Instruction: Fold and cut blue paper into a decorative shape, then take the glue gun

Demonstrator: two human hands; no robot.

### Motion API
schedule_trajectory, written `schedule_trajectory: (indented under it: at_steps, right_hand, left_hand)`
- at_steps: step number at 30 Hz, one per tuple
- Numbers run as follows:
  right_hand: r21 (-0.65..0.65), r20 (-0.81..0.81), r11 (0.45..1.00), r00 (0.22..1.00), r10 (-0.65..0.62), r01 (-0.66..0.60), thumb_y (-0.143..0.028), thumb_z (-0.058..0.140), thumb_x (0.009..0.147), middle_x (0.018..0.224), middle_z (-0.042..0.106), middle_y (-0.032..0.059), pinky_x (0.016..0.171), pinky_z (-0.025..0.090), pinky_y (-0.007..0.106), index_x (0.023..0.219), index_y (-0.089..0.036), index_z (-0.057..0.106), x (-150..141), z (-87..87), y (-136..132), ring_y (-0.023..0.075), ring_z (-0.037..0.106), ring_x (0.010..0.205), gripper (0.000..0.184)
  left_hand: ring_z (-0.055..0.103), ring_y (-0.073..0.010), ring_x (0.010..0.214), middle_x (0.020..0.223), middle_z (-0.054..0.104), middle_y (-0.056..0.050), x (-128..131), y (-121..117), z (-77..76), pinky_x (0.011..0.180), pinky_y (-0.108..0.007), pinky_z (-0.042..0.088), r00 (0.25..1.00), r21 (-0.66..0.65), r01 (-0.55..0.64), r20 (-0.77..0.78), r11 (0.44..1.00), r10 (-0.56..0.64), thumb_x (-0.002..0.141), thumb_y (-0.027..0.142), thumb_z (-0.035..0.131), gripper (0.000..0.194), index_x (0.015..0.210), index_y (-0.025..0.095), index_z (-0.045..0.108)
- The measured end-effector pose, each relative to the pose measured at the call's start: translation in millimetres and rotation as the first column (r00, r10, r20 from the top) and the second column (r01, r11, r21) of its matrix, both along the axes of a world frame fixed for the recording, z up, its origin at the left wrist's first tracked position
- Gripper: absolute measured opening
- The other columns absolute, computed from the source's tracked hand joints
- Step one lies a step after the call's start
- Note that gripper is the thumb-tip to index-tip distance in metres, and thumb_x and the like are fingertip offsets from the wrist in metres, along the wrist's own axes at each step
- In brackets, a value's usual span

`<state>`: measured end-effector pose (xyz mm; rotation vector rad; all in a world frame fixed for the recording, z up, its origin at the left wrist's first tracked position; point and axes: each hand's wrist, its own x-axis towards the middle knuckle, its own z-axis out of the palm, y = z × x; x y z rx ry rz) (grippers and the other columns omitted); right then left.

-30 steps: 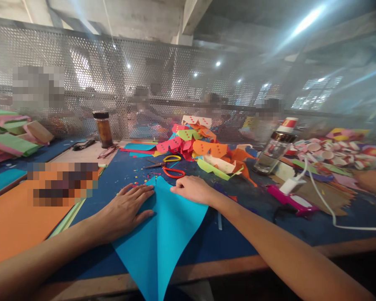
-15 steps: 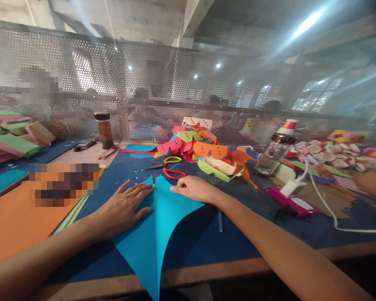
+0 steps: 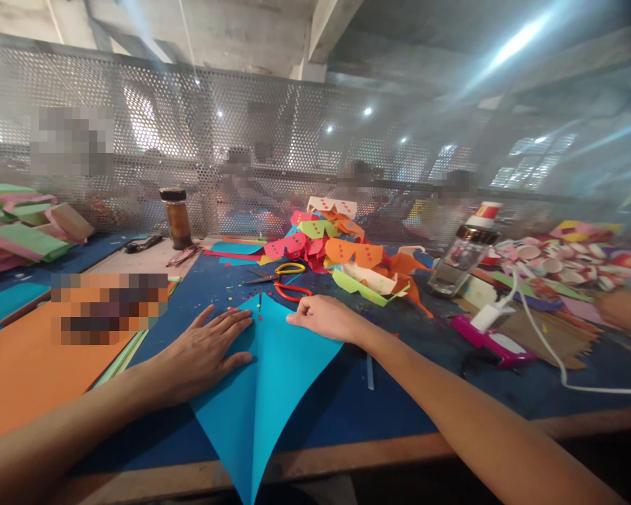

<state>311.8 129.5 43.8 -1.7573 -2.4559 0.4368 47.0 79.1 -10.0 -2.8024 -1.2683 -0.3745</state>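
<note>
A sheet of blue paper [image 3: 289, 393] with a crease down its middle lies before me, its pointed lower end hanging over the table's front edge. My left hand [image 3: 213, 347] rests flat on its left side, fingers stretched out. At the right side of the sheet, my right hand [image 3: 323, 319] is closed with thumb and fingers together on the paper's edge; the curled fingertips are partly hidden. Just beyond the sheet lies a pair of scissors [image 3: 266, 278] with one yellow and one red handle. A small slit and red bits show near the paper's top corner.
Folded, dotted paper shapes [image 3: 341, 249] are heaped behind the scissors. Orange sheets [image 3: 31, 365] lie left. A glass bottle [image 3: 452, 263], a magenta device [image 3: 497, 344] and a white cable [image 3: 550, 351] are right. A dark-capped jar [image 3: 177, 221] stands back left. Another person's hand [image 3: 623, 308] is far right.
The paper's lower tip has swung slightly left and its right half has spread wider. Both hands stay in nearly the same place.
</note>
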Motion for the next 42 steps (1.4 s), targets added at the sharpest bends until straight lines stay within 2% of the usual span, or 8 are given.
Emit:
schedule_trajectory:
  at_steps: [5,9,14,22,26,29,36,42]
  right_hand:
    - [0.006,0.017,1.000,1.000,0.006,-0.006,-0.047,0.060,0.087,0.077,0.070,0.0010,0.057,0.031,0.024,0.080,-0.020,0.063,-1,0.0,-2,0.0164,0.063,0.071,0.028]
    - [0.004,0.023,1.000,0.999,0.027,-0.028,-0.046,0.060,0.087,0.072,0.068,0.0001,0.056,0.029,0.024,0.075,-0.020,0.061,-2,0.9,-3,0.0155,0.061,0.068,0.029]
    - [0.002,0.032,0.999,0.998,0.052,-0.052,-0.043,0.060,0.086,0.070,0.067,0.0002,0.056,0.029,0.025,0.070,-0.020,0.059,-2,1.6,-3,0.0156,0.061,0.067,0.028]
    - [-0.011,0.014,0.998,0.998,0.054,-0.054,-0.049,0.058,0.086,0.071,0.067,0.0003,0.055,0.030,0.024,0.075,-0.020,0.063,2,-1.0,1,0.0157,0.060,0.067,0.031]
    - [-0.057,-0.058,0.997,0.997,0.051,-0.054,-0.055,0.059,0.083,0.066,0.063,0.0001,0.053,0.030,0.024,0.074,-0.020,0.063,9,-2.6,4,0.0156,0.056,0.064,0.037]
    - [-0.080,-0.162,0.996,0.986,0.021,-0.035,-0.048,0.064,0.080,0.064,0.060,-0.0002,0.053,0.030,0.024,0.072,-0.019,0.062,13,-4.1,3,0.0146,0.053,0.062,0.030]
    - [0.007,-0.364,0.999,0.930,0.043,-0.043,-0.045,0.056,0.085,0.066,0.055,-0.0017,0.053,0.030,0.024,0.077,-0.018,0.058,-1,2.8,1,0.0121,0.047,0.061,0.029]
    - [0.002,-0.384,0.999,0.923,0.042,-0.045,-0.043,0.059,0.082,0.061,0.049,-0.0034,0.051,0.027,0.024,0.072,-0.017,0.057,-5,6.2,9,0.0109,0.041,0.056,0.028]
  left_hand:
    - [0.040,-0.0311,0.142,0.154,0.043,-0.011,2,-1,3.6,0.117,-0.062,0.023,0.999,-0.038,-0.024,-0.022,0.999,0.023,0.099,0.062,0.033,0.064,0.148,0.022,0.038]
    - [0.041,-0.0283,0.142,0.154,0.044,-0.010,1,-2,4.4,0.119,-0.058,0.021,1.000,-0.019,-0.016,-0.019,1.000,0.016,0.100,0.060,0.032,0.059,0.148,0.026,0.038]
    - [0.040,-0.0293,0.142,0.154,0.043,-0.011,1,-1,4.5,0.119,-0.060,0.022,0.999,-0.034,-0.023,-0.042,0.999,0.022,0.099,0.061,0.032,0.062,0.148,0.024,0.038]
    - [0.039,-0.0277,0.143,0.155,0.042,-0.008,1,-2,4.8,0.121,-0.056,0.019,0.999,-0.030,-0.034,-0.035,0.999,0.033,0.099,0.061,0.032,0.062,0.150,0.025,0.036]
    - [0.039,-0.0274,0.143,0.155,0.043,-0.008,2,-2,7.2,0.120,-0.057,0.019,0.998,-0.047,-0.054,-0.042,0.997,0.052,0.099,0.063,0.030,0.065,0.150,0.024,0.036]
    - [0.040,-0.0277,0.143,0.154,0.044,-0.008,2,0,8.3,0.120,-0.058,0.018,0.997,-0.056,-0.063,-0.041,0.996,0.060,0.098,0.064,0.030,0.065,0.149,0.024,0.037]
    - [0.039,-0.0286,0.143,0.155,0.043,-0.009,-3,8,1.7,0.119,-0.058,0.019,0.995,-0.029,-0.093,-0.024,0.995,0.092,0.098,0.064,0.027,0.065,0.148,0.024,0.037]
    - [0.042,-0.0276,0.141,0.153,0.047,-0.009,-6,13,-1.8,0.119,-0.056,0.019,0.996,0.000,-0.092,-0.001,0.996,0.092,0.100,0.062,0.029,0.061,0.147,0.025,0.039]
